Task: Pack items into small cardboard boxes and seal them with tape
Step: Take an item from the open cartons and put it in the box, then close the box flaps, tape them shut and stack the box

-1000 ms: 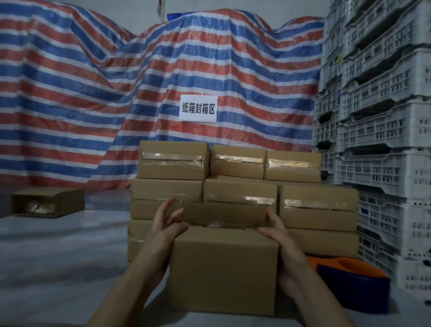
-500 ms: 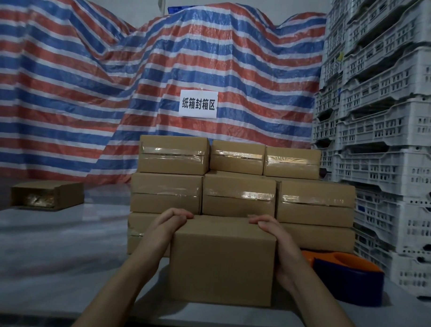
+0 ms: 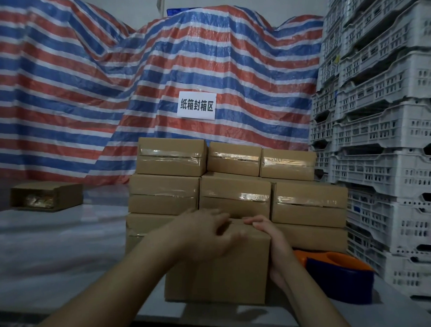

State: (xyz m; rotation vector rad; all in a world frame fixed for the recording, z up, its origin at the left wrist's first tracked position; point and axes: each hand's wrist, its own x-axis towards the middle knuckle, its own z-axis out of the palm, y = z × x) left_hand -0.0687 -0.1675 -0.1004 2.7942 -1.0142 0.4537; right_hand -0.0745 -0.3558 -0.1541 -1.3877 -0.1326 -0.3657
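A plain small cardboard box [image 3: 221, 278] stands on the table right in front of me, its top flaps folded down. My left hand [image 3: 204, 234] is blurred with motion and lies across the box's top front edge, fingers loosely spread. My right hand [image 3: 273, 237] holds the box's right side, with its fingers curled over the top right edge. An orange and blue tape dispenser [image 3: 340, 278] sits on the table just right of the box, beside my right wrist.
A stack of several taped cardboard boxes [image 3: 235, 194] rises directly behind the box. An open box [image 3: 47, 196] lies on its side at the far left of the grey table [image 3: 54, 254]. White plastic crates [image 3: 392, 157] tower on the right, and a striped tarp [image 3: 85, 94] hangs behind.
The flap that stood up a second ago is folded down. My left hand has slid right across the box top, and my right hand's fingers have come up over the top edge.
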